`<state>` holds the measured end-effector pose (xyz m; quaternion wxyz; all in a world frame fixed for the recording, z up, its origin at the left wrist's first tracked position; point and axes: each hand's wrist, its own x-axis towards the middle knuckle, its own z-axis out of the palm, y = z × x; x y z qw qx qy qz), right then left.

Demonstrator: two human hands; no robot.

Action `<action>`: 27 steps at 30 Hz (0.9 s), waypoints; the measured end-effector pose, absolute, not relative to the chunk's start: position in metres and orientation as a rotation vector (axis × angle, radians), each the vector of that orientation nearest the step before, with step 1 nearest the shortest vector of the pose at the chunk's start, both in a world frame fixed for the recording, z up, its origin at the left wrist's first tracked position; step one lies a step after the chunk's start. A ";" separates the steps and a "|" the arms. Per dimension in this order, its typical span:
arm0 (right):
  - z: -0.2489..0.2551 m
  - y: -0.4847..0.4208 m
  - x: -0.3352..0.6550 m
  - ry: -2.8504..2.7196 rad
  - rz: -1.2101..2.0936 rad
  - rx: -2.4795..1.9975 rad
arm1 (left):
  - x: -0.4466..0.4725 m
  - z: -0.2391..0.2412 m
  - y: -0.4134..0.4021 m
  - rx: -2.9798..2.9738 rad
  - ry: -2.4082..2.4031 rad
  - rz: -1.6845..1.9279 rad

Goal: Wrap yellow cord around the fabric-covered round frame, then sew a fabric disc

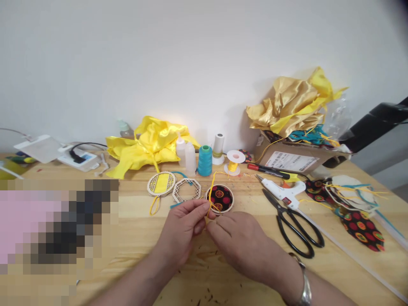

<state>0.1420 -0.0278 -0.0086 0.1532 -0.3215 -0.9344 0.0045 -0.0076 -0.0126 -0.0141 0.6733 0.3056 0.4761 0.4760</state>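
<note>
My left hand (185,227) and my right hand (237,242) meet low over the wooden table (137,238), both pinching a thin yellow cord (211,191). The cord rises from my fingertips and arcs back toward a small spool of yellow cord (234,161). Just beyond my fingers lies a round wooden frame (219,198) filled with dark fabric printed with red and yellow circles. To its left lie an openwork octagonal wooden frame (186,190) and a round frame with a yellow centre (161,183).
Black scissors (295,225), a white glue gun (283,191) and a red-capped marker (269,171) lie to the right. Behind stand a teal thread cone (205,160), small bottles (190,159), yellow satin (149,144) and a cardboard box (293,159) of gold fabric. Patterned fabric scraps (361,225) lie far right.
</note>
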 end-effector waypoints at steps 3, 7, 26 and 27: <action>-0.001 -0.024 0.146 -2.434 0.285 -1.026 | -0.006 -0.013 -0.013 0.690 1.060 1.089; 0.004 -0.015 0.147 -1.865 0.705 -1.223 | -0.005 -0.012 -0.014 0.815 1.082 1.079; -0.004 -0.006 0.146 -1.645 1.210 -1.321 | -0.005 -0.010 -0.017 1.106 1.138 0.801; -0.004 -0.006 0.146 -1.645 1.212 -1.323 | -0.005 -0.010 -0.017 1.111 1.136 0.800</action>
